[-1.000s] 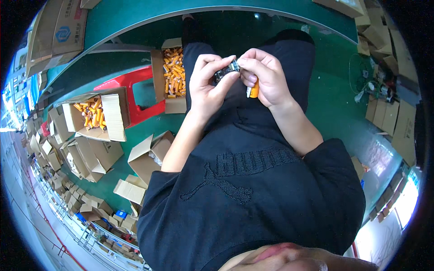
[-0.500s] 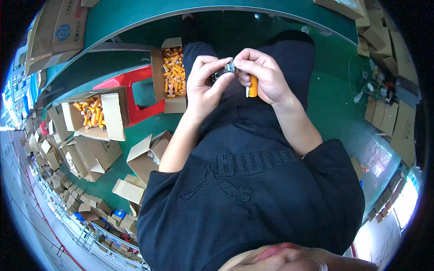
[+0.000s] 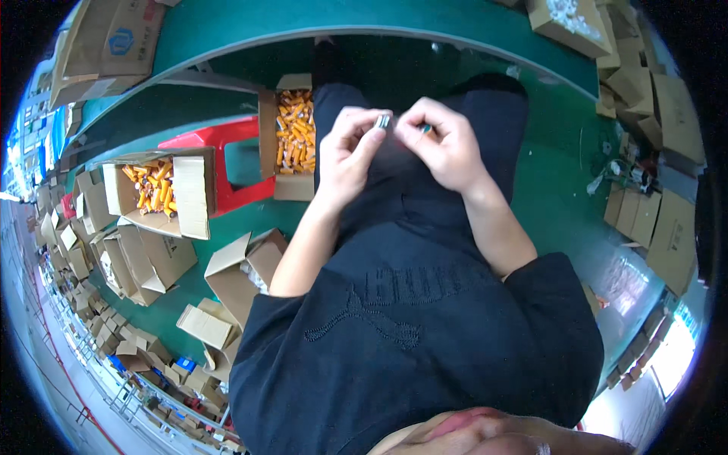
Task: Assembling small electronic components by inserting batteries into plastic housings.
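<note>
Green floor [image 3: 561,174] spreads beneath everything, and a teal counter [image 3: 364,17] curves across twelve o'clock. From the centre to six o'clock runs the wearer's black T-shirt [image 3: 432,356], with dark trousers [image 3: 500,129] above it toward one o'clock. A printed cardboard carton [image 3: 106,64] stands at ten o'clock, by the counter's end. A red plastic stool [image 3: 254,189] sits nearer in at ten, between an open carton [image 3: 193,196] at nine and a narrower carton [image 3: 294,187] at eleven, beside the left leg. Both hands are over the lap, near each other but apart: the left hand [image 3: 345,159] at twelve o'clock, the right hand [image 3: 451,152] between one and two. Orange cylinders [image 3: 296,136] fill both open cartons. Left thumb and fingers pinch a small silver-and-dark piece [image 3: 382,121], its end facing three o'clock. Curled right fingers, slightly blurred, close round a green-ended piece [image 3: 427,129], mostly hidden.
</note>
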Action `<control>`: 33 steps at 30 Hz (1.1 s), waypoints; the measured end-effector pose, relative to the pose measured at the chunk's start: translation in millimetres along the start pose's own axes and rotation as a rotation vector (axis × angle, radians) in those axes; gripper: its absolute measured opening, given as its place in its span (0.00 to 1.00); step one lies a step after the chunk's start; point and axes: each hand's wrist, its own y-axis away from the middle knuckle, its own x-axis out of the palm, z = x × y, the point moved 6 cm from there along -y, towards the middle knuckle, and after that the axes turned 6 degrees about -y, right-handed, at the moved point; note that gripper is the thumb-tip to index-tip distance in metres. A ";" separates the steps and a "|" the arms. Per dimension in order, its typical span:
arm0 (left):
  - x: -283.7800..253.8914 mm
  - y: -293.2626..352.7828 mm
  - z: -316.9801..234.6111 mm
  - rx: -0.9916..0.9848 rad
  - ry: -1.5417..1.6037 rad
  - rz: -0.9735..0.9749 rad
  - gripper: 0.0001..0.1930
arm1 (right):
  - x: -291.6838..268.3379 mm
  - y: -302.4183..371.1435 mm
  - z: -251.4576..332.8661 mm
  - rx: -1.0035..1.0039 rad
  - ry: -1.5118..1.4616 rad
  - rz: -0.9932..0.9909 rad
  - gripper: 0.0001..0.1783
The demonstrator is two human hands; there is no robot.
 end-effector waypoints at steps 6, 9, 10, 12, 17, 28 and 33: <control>-14.4 10.7 29.6 -0.300 0.407 -0.185 0.12 | 5.2 3.1 -3.9 0.150 0.048 -0.014 0.05; -43.6 2.9 22.2 -0.213 0.505 -0.308 0.12 | -7.0 -2.5 2.5 0.145 0.020 -0.081 0.05; -50.5 3.0 20.9 -0.183 0.510 -0.315 0.12 | -12.7 -12.3 6.7 0.102 -0.029 -0.089 0.04; -61.3 4.7 23.7 -0.163 0.519 -0.301 0.13 | -29.0 -41.6 19.9 0.037 -0.071 -0.085 0.04; -71.7 27.2 30.3 -0.127 0.570 -0.247 0.18 | -110.2 -170.7 79.9 -0.284 -0.693 -0.266 0.08; -133.3 53.9 39.9 -0.357 0.116 -0.477 0.10 | -129.1 -148.9 24.3 -0.833 0.685 -0.679 0.07; -164.3 -31.3 0.8 -0.119 -0.282 -0.405 0.11 | -119.0 -153.3 21.9 -0.661 0.610 -0.459 0.06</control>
